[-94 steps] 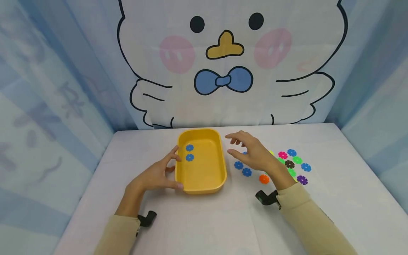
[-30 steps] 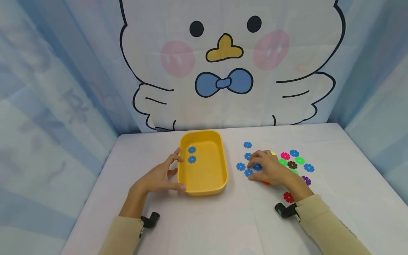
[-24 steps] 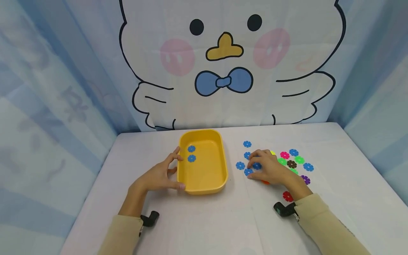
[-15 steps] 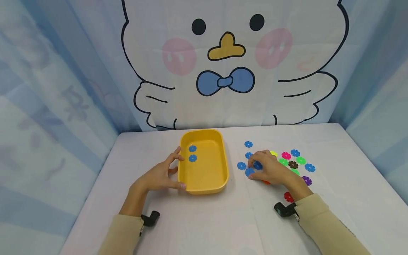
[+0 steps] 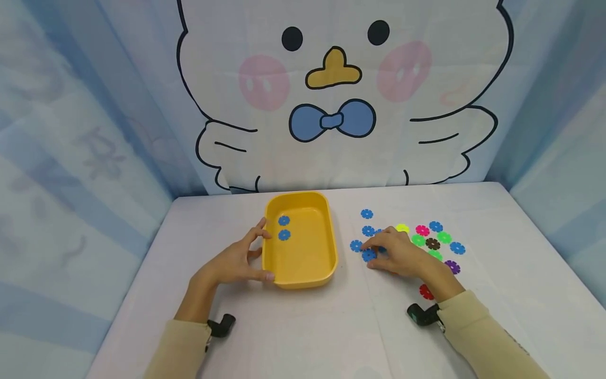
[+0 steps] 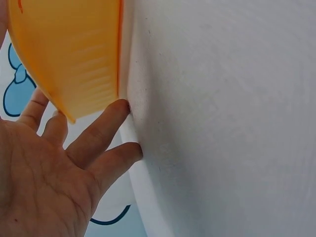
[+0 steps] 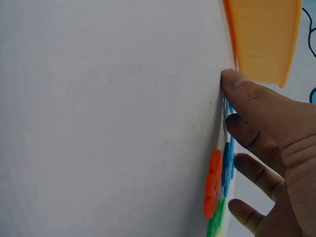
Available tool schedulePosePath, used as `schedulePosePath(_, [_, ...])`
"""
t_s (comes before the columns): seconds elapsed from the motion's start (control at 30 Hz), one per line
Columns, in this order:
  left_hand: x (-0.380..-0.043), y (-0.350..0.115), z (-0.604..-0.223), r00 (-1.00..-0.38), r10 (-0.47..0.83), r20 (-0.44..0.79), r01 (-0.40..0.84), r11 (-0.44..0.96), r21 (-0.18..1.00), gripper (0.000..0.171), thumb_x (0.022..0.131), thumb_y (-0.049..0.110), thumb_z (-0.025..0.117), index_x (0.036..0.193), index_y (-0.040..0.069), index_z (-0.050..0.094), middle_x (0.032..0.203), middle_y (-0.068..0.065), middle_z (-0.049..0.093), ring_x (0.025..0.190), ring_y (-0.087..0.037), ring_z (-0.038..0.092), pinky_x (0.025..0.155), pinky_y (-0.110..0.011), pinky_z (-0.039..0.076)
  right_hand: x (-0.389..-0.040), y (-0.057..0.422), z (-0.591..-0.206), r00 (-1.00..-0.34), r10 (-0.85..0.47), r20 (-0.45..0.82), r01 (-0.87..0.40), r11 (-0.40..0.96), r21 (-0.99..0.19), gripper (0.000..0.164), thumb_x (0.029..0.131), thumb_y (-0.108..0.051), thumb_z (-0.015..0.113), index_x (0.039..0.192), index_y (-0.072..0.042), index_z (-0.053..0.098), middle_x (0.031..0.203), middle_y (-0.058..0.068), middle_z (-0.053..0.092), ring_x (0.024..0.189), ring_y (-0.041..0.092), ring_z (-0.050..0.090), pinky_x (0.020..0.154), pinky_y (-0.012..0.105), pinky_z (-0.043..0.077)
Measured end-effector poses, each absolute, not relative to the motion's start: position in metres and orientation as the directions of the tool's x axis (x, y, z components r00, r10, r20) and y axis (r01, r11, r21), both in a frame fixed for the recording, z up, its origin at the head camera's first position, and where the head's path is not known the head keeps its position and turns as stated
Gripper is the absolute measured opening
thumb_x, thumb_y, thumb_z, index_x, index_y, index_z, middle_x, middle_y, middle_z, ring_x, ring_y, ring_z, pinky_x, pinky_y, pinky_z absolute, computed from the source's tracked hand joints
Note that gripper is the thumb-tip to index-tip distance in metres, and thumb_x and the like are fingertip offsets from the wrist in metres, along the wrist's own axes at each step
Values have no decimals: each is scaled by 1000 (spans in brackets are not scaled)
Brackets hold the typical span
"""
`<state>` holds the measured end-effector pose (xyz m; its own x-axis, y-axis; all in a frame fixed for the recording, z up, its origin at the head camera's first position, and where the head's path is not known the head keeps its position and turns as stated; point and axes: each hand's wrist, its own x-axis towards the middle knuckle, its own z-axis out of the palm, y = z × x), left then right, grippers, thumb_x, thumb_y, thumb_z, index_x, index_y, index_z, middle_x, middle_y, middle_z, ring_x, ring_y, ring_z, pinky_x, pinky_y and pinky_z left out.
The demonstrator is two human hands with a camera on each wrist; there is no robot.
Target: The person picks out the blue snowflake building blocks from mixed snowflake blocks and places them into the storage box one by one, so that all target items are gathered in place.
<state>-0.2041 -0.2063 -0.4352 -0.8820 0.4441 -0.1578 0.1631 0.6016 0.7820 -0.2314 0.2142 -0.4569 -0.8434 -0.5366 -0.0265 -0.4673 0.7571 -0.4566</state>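
My left hand [image 5: 234,258] rests at the left side of a yellow tray [image 5: 322,276], thumb by its near left corner and fingers at the rim. In the left wrist view its fingers [image 6: 94,138] are spread along the tray wall. Two blue flower-shaped discs [image 5: 284,235] lie inside the tray. My right hand [image 5: 402,252] is low over several blue discs right of the tray. Its thumb and forefinger tips are at opposite edges of one blue disc [image 5: 369,255], which lies flat. The right wrist view shows the fingers [image 7: 254,133] apart, with an orange disc [image 7: 212,185] nearby.
Right of my right hand lie flower discs in mixed colours, among them a brown disc [image 5: 433,243], a pink disc [image 5: 423,230] and a purple disc [image 5: 452,267]. A red disc [image 5: 426,291] is by the right wrist. A cartoon-printed curtain [image 5: 331,163] stands behind the white table [image 5: 303,337].
From raised beside the tray, my right hand has come down onto the blue discs. Most recently its forefinger shifted slightly left, and the orange disc became hidden in the head view. My left hand stays put.
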Motion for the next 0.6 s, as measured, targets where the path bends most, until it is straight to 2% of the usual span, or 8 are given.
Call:
schedulePosePath(0.1, [-205,-207,-436,-881,449,-150,169,595,785,90,75,38,93,143,20,36,173,12,0,142,-33,50,111,-43,46,-232,215,-457,-837,-547,-16,-486,757,-437,35,89,-32,82,121,-22,75,116,-4,72,109,23,52,96,52,48])
schedulePosePath(0.3, [-207,-208,-439,-881,451,-145,175,596,784,89,76,38,92,143,20,36,173,11,0,141,-34,51,111,-44,46,-233,214,-455,-838,-546,-13,-481,749,-456,34,88,-35,82,119,-22,74,114,-6,71,108,20,52,95,48,47])
schedulePosePath(0.6, [-206,-206,-438,-894,406,-191,125,634,763,89,75,44,92,142,25,37,173,16,1,137,-35,55,112,-47,45,-235,212,-448,-854,-520,35,-465,730,-501,31,86,-35,84,114,-26,75,126,3,61,120,27,50,100,57,50])
